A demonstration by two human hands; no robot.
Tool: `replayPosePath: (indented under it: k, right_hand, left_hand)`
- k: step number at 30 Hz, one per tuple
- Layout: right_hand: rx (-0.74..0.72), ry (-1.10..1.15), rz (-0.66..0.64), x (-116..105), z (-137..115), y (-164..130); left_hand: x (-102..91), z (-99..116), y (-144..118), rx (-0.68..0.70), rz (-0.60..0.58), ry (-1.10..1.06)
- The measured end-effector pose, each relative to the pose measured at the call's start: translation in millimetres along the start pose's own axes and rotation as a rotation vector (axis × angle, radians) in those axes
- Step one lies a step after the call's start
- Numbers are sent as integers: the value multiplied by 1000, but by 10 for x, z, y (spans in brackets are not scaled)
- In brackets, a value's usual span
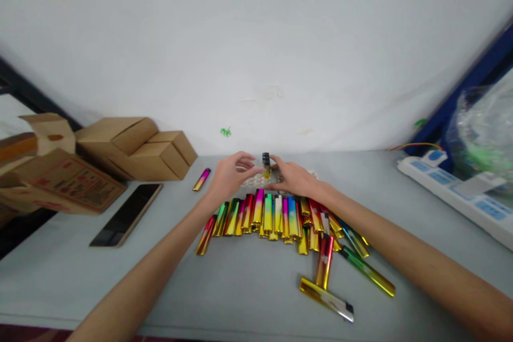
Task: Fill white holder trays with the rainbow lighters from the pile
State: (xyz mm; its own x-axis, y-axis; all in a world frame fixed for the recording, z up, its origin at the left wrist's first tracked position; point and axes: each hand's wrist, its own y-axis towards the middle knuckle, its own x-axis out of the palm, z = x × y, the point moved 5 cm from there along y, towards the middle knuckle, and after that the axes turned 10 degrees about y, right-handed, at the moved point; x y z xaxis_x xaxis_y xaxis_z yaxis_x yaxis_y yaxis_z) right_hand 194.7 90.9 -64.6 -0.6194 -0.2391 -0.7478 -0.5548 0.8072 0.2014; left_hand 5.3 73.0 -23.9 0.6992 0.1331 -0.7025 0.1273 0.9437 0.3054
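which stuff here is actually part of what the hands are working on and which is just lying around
In hand: left hand and right hand meet at an upright lighter on a white tray; row of coloured lighters just below.

Lying about: cardboard boxes, phone, stray pink lighter, power strip, plastic bag.

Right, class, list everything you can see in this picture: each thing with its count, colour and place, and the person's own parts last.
Shiny metallic lighters: a couple of dozen, rainbow-coloured, in a row and loose heap, centre of table.
Single pink-and-gold lighter: one, lying apart, left of the hands.
Small upright lighter: one, dark top, yellow body, between both hands.
Brown cardboard boxes: several, stacked far left.
Flat black slab with tan edge: one, left on table.
White power strip: one, blue switches, right.
Grey table: one.
Left hand: at the upright lighter.
Right hand: at the upright lighter.
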Motion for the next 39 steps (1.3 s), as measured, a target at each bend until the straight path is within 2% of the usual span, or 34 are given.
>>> replayPosePath:
  k: [3, 8, 10, 15, 18, 22, 25, 28, 31, 35, 39]
  right_hand:
    - [-7, 7, -4, -2, 6, -5]
    - [-7, 18, -12, 0, 16, 9]
    - [0, 20, -13, 1, 18, 10]
    - [-5, 32, -13, 10, 37, 1]
    - [-3, 37, -23, 9, 34, -4]
    - [11, 38, -52, -6, -9, -12]
    - [26, 36, -56, -8, -11, -9]
    - [21, 41, -51, 3, 13, -1]
    - [4, 42, -38, 10, 33, 4]
    - [3, 43, -37, 18, 39, 3]
    - [0, 42, -25, 17, 25, 5]
  left_hand:
    - [-256, -31, -232, -19, -34, 151]
    - [-663, -246, -715, -127, -121, 408]
    - [-766, -325, -918, -182, -169, 451]
    - [-760, -364, -1333, -289, -382, 443]
    - [-698, -374, -1411, -324, -399, 463]
    - [-680, -429, -1353, -298, -384, 505]
    - [-742, -414, -1241, -267, -319, 418]
    - [-761, -293, -1093, -224, -261, 75]
    - [-692, -109, -897, -162, -253, -290]
    - [-515, 48, -559, -200, -188, -574]
    - [-217, 170, -308, -275, -265, -752]
